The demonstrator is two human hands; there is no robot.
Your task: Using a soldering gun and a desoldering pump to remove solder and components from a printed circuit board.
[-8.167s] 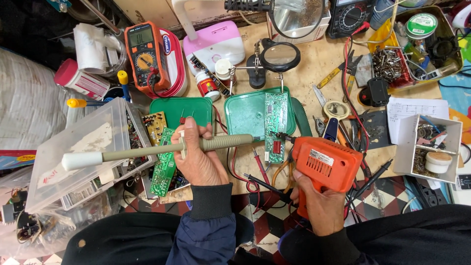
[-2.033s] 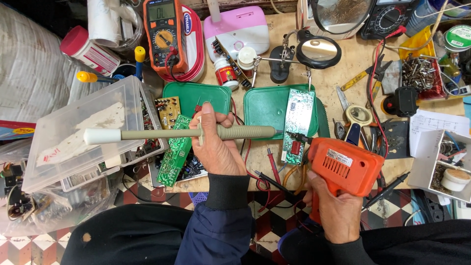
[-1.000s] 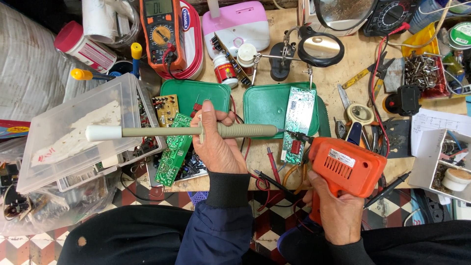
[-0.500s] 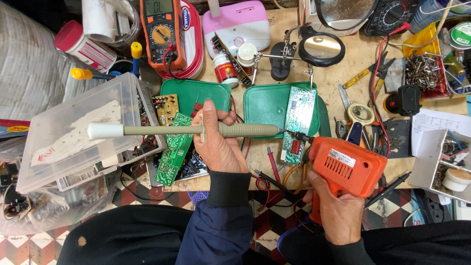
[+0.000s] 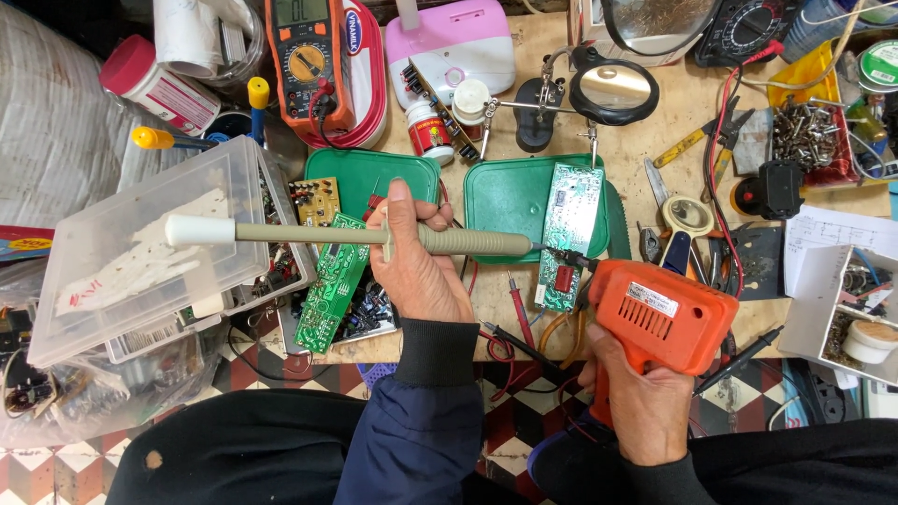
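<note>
Head view: we see the left hand (image 5: 421, 271), fingers wrapped around a long grey-green desoldering pump (image 5: 374, 236), its long axis lying level left to right, white plunger end left, tip right, over the table (image 5: 673, 140). The tip meets a green circuit board (image 5: 566, 234). The right hand (image 5: 645, 411), fingers closed, grips an orange soldering gun (image 5: 659, 313) pointing left at that board.

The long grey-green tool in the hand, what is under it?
Under the tool held by the left hand lie a green circuit board, a green tray and a clear box. The hand hides whatever lies beneath it.
</note>
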